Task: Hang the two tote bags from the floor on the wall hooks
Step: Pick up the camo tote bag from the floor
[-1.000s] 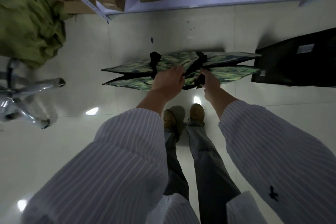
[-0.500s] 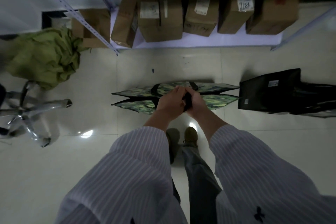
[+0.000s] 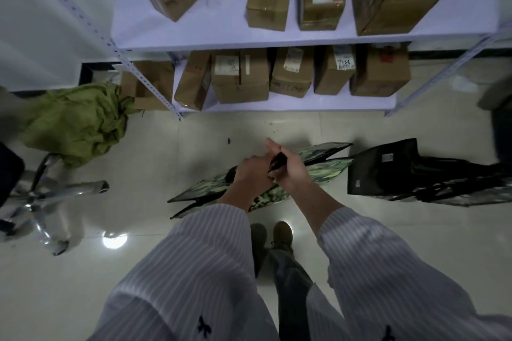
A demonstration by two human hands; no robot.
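Dim, cool overhead light glares in a white spot on the glossy floor [image 3: 113, 239] at lower left; wide-angle distortion bends and blurs the frame edges.

Tote bag [image 3: 324, 171] green camouflage, black straps [image 3: 278, 161]; second tote bag [image 3: 385, 171] plain black; sleeves [image 3: 194, 266] white with fine stripes (small dark emblem each); boxes [image 3: 241, 77] brown; crumpled cloth [image 3: 74, 122] olive green

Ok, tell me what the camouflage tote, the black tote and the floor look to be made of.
Camouflage tote: likely laminated woven plastic or coated fabric; it holds stiff, flat folds, faintly glossy, with black strap handles.
Black tote: similar stiff synthetic, matte, with a small sewn label.
Floor: glazed or polished tile; grout lines and mirror-like light reflections.
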